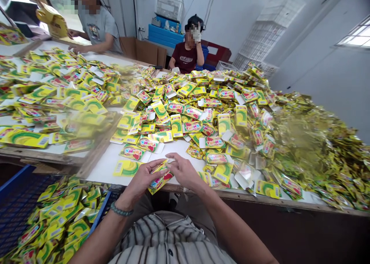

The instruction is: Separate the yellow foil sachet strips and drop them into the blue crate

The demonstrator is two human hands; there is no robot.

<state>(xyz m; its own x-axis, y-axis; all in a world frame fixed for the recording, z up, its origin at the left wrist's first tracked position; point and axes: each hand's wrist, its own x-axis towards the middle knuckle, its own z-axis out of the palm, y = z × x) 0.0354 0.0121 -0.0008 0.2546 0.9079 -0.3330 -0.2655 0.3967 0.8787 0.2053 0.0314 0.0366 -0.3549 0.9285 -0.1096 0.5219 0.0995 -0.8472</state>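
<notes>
My left hand (143,179) and my right hand (185,171) meet at the near edge of the white table (106,165). Both pinch one small yellow packet (160,179) with red and green print, held just over the table's edge. My left wrist wears a beaded bracelet (121,211). Flat yellow packets lie right by my hands, one (126,167) just left of my left hand, others (219,171) to the right of my right hand.
A big heap of the same yellow packets (202,110) covers the table. A blue crate (20,194) at lower left holds several packets. Loose gold wrappers (318,148) pile at right. Two people sit at the far side (187,52).
</notes>
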